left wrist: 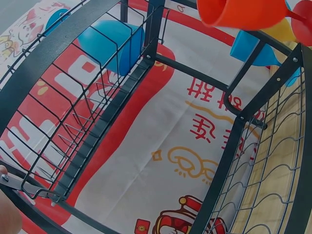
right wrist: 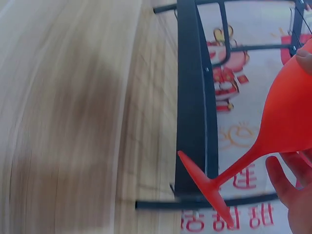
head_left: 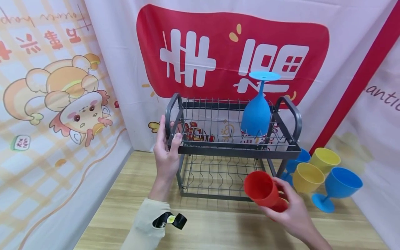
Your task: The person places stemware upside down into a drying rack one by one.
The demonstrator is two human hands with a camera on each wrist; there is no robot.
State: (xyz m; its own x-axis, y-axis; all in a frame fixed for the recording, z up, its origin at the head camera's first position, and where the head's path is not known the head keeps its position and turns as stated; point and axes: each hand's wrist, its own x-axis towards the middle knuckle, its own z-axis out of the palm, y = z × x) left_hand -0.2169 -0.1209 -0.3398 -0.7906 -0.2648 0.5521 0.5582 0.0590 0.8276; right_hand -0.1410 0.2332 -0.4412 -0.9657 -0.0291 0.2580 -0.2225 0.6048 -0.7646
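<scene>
The right hand has its grip clamped round the bowl of a red goblet, which is held tilted in front of the right half of a dark two-tier rack, with its mouth toward the rack and its stem and foot, seen in the right wrist view, reaching away from the hand. The left hand holds the rack's left end, its grip clamped there with the thumb over the front corner of the upper tier and the fingers by the left handle. The rack stands toward the back edge of the bench. On its upper tier, near the right end, an upside-down blue goblet sits with its foot uppermost. To the right of the rack, toward the bench's back right corner, four more goblets stand upright near one another: a yellow goblet at the back, a second yellow goblet in front of it, a blue one nearest the bench's right edge, and another blue one partly hidden beside the rack. A printed cloth hangs behind the bench's back edge.
</scene>
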